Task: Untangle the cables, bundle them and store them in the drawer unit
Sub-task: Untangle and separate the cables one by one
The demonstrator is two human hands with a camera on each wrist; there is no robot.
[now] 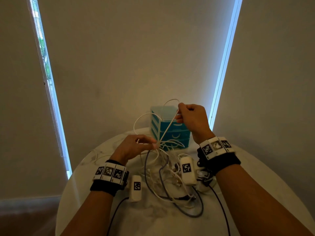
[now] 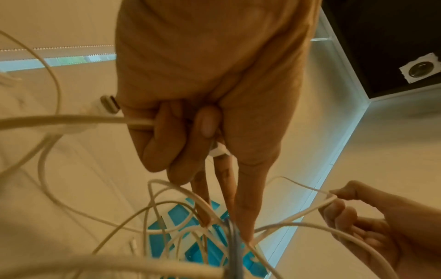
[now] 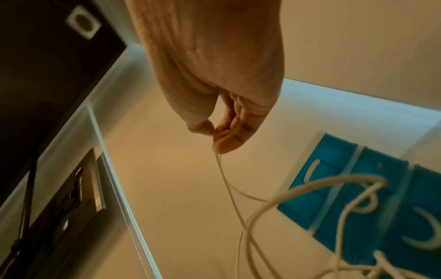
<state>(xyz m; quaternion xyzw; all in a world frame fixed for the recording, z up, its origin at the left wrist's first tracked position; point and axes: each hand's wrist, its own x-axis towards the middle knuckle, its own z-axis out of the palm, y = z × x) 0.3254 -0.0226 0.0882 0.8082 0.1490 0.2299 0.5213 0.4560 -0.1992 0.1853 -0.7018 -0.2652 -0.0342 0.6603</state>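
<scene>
A tangle of white and grey cables (image 1: pixel 163 169) lies in the middle of the round white table (image 1: pixel 255 176). My left hand (image 1: pixel 134 147) grips the knot of the tangle just above the table, with a white plug (image 2: pixel 108 105) sticking out beside its fingers (image 2: pixel 167 147). My right hand (image 1: pixel 190 118) is raised higher and pinches one thin white cable (image 1: pixel 167 128), drawn taut up from the knot. That same white cable (image 3: pixel 226 181) hangs from its fingertips (image 3: pixel 224 143). A blue drawer unit (image 1: pixel 170 126) with its three drawers closed stands behind the hands.
A white marker block (image 1: pixel 135 188) and another (image 1: pixel 187 169) hang under my wrists with dark leads running toward me. Closed blinds fill the wall behind the table, with bright window strips left and right. Bare tabletop shows on the right.
</scene>
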